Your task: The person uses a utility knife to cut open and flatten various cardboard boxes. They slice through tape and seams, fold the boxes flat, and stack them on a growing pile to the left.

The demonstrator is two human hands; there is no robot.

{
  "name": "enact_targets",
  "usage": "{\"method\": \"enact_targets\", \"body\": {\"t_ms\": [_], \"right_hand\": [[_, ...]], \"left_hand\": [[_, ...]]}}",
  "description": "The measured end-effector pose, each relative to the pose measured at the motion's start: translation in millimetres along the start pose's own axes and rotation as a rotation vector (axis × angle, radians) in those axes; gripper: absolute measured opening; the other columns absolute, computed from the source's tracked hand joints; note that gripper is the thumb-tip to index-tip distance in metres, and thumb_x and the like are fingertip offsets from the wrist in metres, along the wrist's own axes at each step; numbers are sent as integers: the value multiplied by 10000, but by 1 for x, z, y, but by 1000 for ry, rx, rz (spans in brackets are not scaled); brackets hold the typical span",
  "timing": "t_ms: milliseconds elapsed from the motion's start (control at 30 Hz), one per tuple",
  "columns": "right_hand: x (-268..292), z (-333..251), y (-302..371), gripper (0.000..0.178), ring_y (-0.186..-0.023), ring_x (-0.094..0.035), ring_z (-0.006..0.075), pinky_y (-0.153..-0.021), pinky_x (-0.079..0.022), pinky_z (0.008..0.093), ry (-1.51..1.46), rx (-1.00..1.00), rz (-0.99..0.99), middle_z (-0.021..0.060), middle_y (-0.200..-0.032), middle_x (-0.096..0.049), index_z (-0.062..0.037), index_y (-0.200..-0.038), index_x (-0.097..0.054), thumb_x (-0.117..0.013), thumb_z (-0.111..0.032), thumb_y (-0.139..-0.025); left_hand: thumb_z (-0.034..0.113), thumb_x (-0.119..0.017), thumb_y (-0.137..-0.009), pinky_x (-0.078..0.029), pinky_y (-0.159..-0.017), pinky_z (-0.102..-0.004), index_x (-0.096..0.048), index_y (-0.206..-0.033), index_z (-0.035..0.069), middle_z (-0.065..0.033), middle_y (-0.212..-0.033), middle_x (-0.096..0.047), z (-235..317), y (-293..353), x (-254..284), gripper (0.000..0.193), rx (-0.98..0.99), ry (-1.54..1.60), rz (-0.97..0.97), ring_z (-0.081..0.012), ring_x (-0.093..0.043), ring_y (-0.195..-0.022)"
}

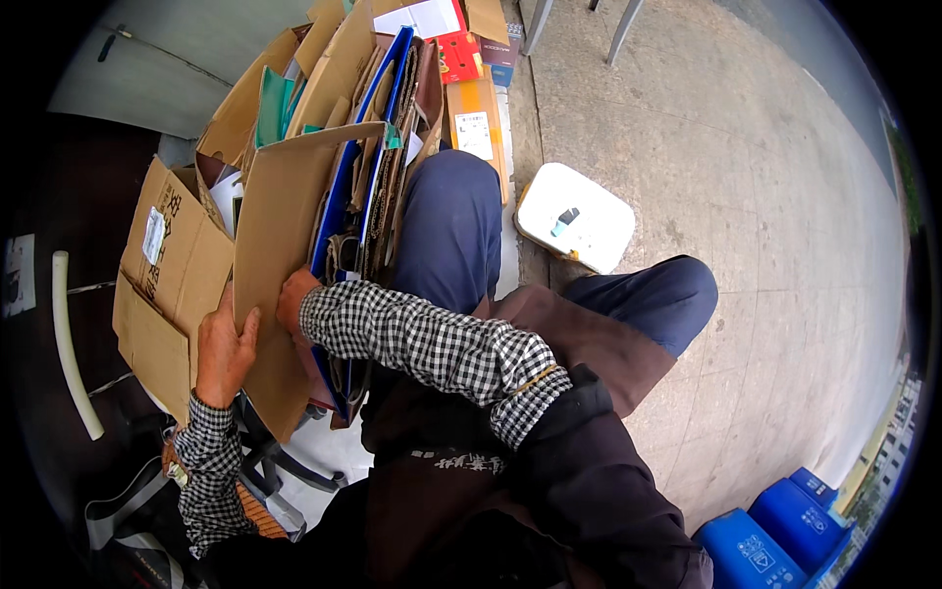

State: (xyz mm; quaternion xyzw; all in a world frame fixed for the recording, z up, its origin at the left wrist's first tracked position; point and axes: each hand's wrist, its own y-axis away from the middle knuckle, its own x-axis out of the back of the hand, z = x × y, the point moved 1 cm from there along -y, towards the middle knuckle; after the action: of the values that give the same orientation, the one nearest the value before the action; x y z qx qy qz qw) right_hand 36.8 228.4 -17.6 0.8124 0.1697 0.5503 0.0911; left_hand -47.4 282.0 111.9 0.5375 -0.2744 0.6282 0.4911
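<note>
The hard, tan ground [726, 245] is the biggest thing — it spreads off to the right and far away. On the left is a big row of folded cardboard [334, 64], packed close, with blue boards [391, 83] in it. The tall brown sheet [275, 216] seems to stand on edge at the left side of that row, its long side going from near to far. Just left of it is a brown box [182, 236], so the sheet has little room there. Blue bins [751, 555] are at the near right. A white box [579, 216] with round corners is on the ground, right of the row. The left hand [226, 348] pinches the sheet's left edge, thumb on its face — most of the sheet lies far from that grip. The right hand [296, 299] is at the sheet's right edge, but its fingers are hidden, so I can't tell its grip.
</note>
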Motion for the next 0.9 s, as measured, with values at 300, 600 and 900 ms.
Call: {"method": "enact_targets", "body": {"t_ms": [300,600,900], "right_hand": [[-2,-3,12,196,-890,-730,194,-753,-517,383,-65,117,384,24,-872,-772,-157,-863,-805,-632,-248,-844],[-3,-6,25,164,-687,-692,232,-799,-456,369,-145,191,712,95,-668,-707,-146,-596,-695,-653,-244,-721],[-7,-3,10,203,-831,-641,289,-893,-461,425,-442,326,741,99,-763,-700,-86,-752,-711,-645,-263,-826]], "left_hand": [[150,-721,-903,-544,-755,-472,-619,-1153,-50,-281,-976,-688,-26,6,-18,336,-7,-71,237,-467,-668,-895],[196,-792,-855,-537,-686,-452,-638,-1050,-28,-220,-887,-679,-53,9,-22,335,-52,-106,341,-423,-670,-805],[243,-794,-833,-521,-714,-446,-608,-1011,-3,-193,-852,-626,-66,9,-28,356,21,-178,454,-390,-627,-832]]}}
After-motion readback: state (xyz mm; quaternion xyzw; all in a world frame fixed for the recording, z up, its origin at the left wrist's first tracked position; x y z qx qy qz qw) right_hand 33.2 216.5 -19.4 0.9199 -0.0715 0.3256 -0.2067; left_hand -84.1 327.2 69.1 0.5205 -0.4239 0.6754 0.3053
